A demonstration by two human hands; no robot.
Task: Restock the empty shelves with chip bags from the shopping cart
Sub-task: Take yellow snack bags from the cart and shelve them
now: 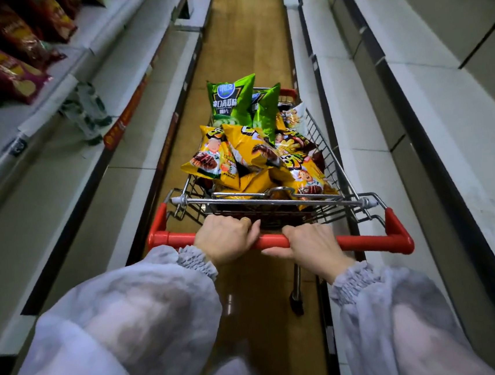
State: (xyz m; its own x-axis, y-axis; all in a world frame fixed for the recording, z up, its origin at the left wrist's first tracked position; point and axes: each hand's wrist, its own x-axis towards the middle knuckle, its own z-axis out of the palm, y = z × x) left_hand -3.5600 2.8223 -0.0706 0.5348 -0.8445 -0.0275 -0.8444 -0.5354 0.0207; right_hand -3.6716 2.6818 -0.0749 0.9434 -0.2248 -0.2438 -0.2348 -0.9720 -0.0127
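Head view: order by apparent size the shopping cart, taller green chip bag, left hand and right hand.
1. shopping cart
2. left hand and right hand, alike
3. taller green chip bag; it lies farther away, so its true rank is unsure

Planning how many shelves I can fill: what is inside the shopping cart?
Yellow chip bags heaped near the handle, two green chip bags upright at the far end. Anything beneath the heap is covered.
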